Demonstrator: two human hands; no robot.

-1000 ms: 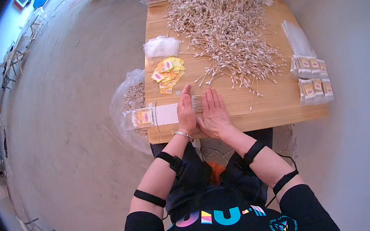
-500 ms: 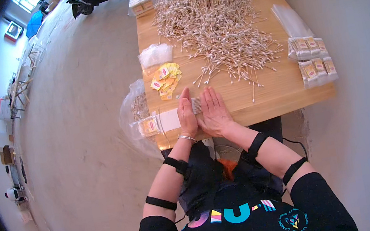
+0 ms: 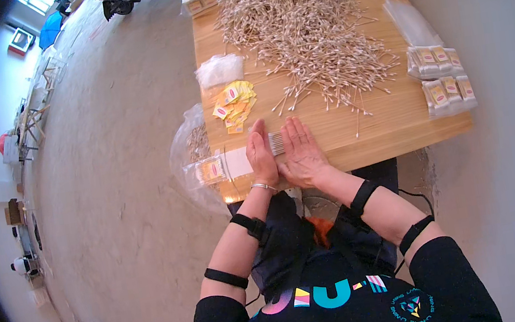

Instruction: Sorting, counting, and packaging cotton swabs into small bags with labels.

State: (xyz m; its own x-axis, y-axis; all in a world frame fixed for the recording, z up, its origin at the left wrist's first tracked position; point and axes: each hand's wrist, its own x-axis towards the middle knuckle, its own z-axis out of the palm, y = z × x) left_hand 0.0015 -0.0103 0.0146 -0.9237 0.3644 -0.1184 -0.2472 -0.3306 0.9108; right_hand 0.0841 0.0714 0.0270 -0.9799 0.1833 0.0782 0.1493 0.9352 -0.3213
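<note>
At the near edge of the wooden table, my left hand [image 3: 261, 159] stands on its side with its fingers stretched out together. My right hand [image 3: 305, 156] lies flat, palm down, its fingers straight. A row of cotton swabs [image 3: 277, 143] shows in the gap between my hands, their sticks lined up side by side; part of the row is hidden by the hands. Left of my left hand is a white strip [image 3: 237, 162], and beyond it a filled clear bag of cotton swabs with a yellow label [image 3: 210, 170] lies at the table's corner.
A large heap of loose cotton swabs [image 3: 296, 15] covers the far table. Yellow label cards [image 3: 235, 106] and clear bags [image 3: 220, 70] lie at left. Filled swab packs [image 3: 446, 93] and long plastic sleeves [image 3: 411, 21] line the right, near the wall. A plastic sack [image 3: 183, 147] hangs beside the left edge.
The whole view has shifted slightly, so the table sits a little more to the right. Both hands stay in nearly the same place around the row of swabs.
</note>
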